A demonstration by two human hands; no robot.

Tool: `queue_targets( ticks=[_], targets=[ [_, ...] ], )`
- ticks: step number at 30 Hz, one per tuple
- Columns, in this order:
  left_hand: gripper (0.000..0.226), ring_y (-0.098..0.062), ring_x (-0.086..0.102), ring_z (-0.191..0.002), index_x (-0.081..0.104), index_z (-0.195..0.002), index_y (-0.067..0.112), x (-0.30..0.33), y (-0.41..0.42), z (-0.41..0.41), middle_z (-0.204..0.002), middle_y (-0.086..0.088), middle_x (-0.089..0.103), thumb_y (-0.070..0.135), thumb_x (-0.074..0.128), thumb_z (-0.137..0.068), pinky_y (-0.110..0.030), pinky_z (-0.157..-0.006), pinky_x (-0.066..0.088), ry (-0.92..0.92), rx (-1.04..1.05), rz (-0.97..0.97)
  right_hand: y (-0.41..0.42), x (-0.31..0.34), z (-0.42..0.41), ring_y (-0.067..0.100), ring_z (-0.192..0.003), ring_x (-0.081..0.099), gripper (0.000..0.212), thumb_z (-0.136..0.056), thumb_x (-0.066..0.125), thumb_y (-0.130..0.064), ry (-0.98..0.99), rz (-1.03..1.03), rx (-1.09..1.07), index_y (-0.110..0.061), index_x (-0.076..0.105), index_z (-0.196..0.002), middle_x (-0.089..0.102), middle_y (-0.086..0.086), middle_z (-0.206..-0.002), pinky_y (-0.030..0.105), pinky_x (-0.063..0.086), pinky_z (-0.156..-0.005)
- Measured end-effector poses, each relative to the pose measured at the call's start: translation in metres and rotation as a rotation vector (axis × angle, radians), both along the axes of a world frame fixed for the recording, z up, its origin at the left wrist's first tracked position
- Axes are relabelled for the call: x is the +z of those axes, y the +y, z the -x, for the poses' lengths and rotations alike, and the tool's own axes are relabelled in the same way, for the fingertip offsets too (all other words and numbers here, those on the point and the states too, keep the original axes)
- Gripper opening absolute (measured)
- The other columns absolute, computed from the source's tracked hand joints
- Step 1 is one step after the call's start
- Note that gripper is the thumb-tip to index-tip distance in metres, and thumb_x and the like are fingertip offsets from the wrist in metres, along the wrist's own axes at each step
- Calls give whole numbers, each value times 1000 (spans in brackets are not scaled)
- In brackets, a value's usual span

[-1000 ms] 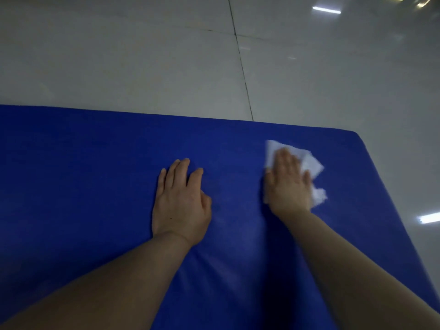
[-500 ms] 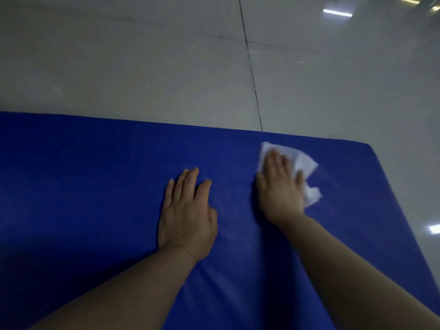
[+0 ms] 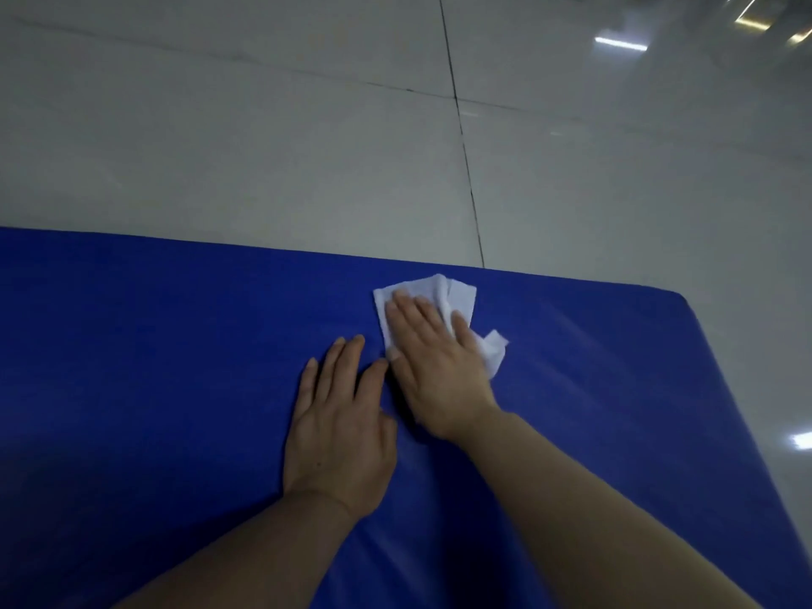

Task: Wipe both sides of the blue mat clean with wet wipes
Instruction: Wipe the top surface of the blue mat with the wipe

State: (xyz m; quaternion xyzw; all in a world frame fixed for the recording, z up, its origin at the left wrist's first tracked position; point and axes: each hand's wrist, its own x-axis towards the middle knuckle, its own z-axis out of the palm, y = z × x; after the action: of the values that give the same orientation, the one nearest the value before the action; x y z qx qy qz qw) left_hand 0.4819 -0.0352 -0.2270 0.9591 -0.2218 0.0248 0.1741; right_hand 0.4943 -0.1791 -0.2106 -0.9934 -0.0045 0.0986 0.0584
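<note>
A large, smooth, deep-blue rectangular mat (image 3: 154, 345) lies flat on a glossy pale-grey tiled floor (image 3: 263, 147) and fills the lower part of the head view from about 9 o'clock round through 6 o'clock to 3 o'clock; its far edge runs across the middle of the picture and its rounded far corner sits toward 3 o'clock. On the mat, a little toward 1 o'clock from the picture's centre and just inside the far edge, lies a crumpled white wet wipe (image 3: 457, 296). The right hand (image 3: 439, 371) lies palm-down on that wipe, its grip spread flat with straight fingers pressing the cloth against the mat; parts of the wipe show beyond the fingertips toward 12 o'clock and past the hand's outer side toward 3 o'clock. The right hand is slightly blurred. The left hand (image 3: 340, 432) rests palm-down directly on the bare mat just beside the right hand, toward 7 o'clock of it, fingers straight and close together, holding nothing; its thumb lies very near the right hand's thumb side, and whether they touch cannot be told. Both bare forearms enter from the bottom edge, the left from about 6 o'clock and the right from about 5 o'clock. Dark grout lines cross the floor toward 12 o'clock, and bright reflections of lights glint on the tiles toward 1 and 3 o'clock.
</note>
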Motion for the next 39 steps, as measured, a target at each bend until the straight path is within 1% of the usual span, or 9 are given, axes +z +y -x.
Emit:
queue_targets(
  ticks=[7, 13, 17, 22, 26, 30, 32, 35, 39],
  targets=[
    [52, -26, 38, -132, 62, -121, 12, -2, 0, -2, -139, -14, 51, 26, 30, -83, -45, -108, 22, 17, -6, -17, -95, 8, -12, 14, -146, -11, 55, -102, 11, -34, 67, 84, -526, -18, -8, -152, -11, -5, -160, 43, -1, -119],
    [52, -27, 34, -133, 62, -122, 11, 2, 0, -2, -140, -15, 50, 26, 31, -83, -45, -109, 21, 8, -10, -20, -27, 5, -8, 11, -146, -11, 76, -80, -17, -49, 17, 11, -74, -23, -7, -151, -11, -8, -159, 39, -7, -116],
    [51, -28, 37, -132, 61, -121, 11, -1, 1, -2, -138, -15, 51, 26, 31, -83, -45, -109, 21, 26, -3, -11, -73, 2, -1, 12, -145, -17, 57, -100, 3, -43, 53, 64, -382, -23, -14, -150, -19, -9, -158, 40, -7, -117],
    [58, -38, 49, -126, 65, -116, 6, 5, -5, 2, -132, -22, 54, 8, 78, -59, -57, -106, 34, 4, -19, -86, -69, 2, -3, 10, -144, -20, 56, -102, 8, -41, 76, 35, -380, -23, -16, -150, -22, -10, -157, 38, -9, -117],
    [73, -35, 53, -125, 66, -121, 7, 20, -55, 9, -134, -19, 56, 13, 87, -51, -53, -102, 36, 55, -81, -64, -73, 4, -3, 9, -144, -19, 57, -101, 7, -42, 57, 9, -402, -24, -14, -150, -20, -11, -157, 39, -9, -117],
    [59, -30, 34, -140, 45, -141, 6, 19, -79, 12, -152, -18, 31, 30, 52, -88, -46, -114, 19, 105, -15, -106, -70, 1, -2, 8, -144, -18, 78, -78, -19, -54, 17, -15, -380, -25, -13, -150, -18, -11, -158, 39, -10, -117],
    [58, -32, 40, -136, 52, -135, 5, 9, -81, 12, -148, -19, 40, 31, 32, -88, -47, -116, 24, 80, 7, -70, -74, -2, -2, 9, -144, -18, 77, -78, -19, -53, -3, 5, -384, -24, -14, -150, -18, -10, -158, 39, -9, -117],
    [60, -31, 39, -134, 57, -130, 3, -1, -82, 12, -142, -20, 47, 31, 29, -85, -46, -108, 24, 71, -7, -24, -73, -2, -3, 12, -144, -18, 61, -97, -1, -47, 16, -1, -371, -22, -13, -150, -20, -7, -157, 40, -10, -116],
    [58, -29, 36, -135, 56, -131, 4, -1, -84, 11, -144, -19, 46, 31, 30, -86, -45, -109, 22, 40, 3, -23, -68, 4, 2, 5, -141, -19, 76, -81, -15, -51, -5, -58, -88, -25, -5, -152, -18, -10, -156, 36, -13, -113]
  ],
)
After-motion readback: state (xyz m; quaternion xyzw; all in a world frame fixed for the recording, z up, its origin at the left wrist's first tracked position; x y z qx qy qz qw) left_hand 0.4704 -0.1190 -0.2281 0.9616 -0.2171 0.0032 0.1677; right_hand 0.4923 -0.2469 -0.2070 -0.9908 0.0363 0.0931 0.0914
